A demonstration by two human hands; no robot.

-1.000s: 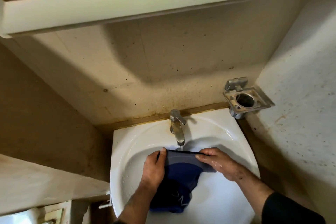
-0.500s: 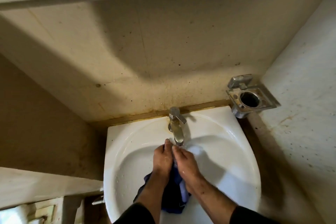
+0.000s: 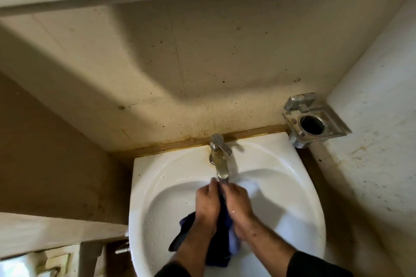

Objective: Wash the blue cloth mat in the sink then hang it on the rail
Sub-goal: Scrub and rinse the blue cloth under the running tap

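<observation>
Both hands are pressed together just under the spout of the chrome metal tap [image 3: 219,159], over the white ceramic sink [image 3: 299,191]. The left hand [image 3: 208,203] and right hand [image 3: 237,201] grip the bunched blue cloth mat [image 3: 221,252], which hangs between the wrists into the basin. A square metal holder [image 3: 314,122] is fixed to the wall at right.

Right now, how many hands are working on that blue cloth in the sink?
2. The left hand and the right hand are side by side under the tap, both gripping the bunched blue cloth over the sink. No other hands show.
</observation>
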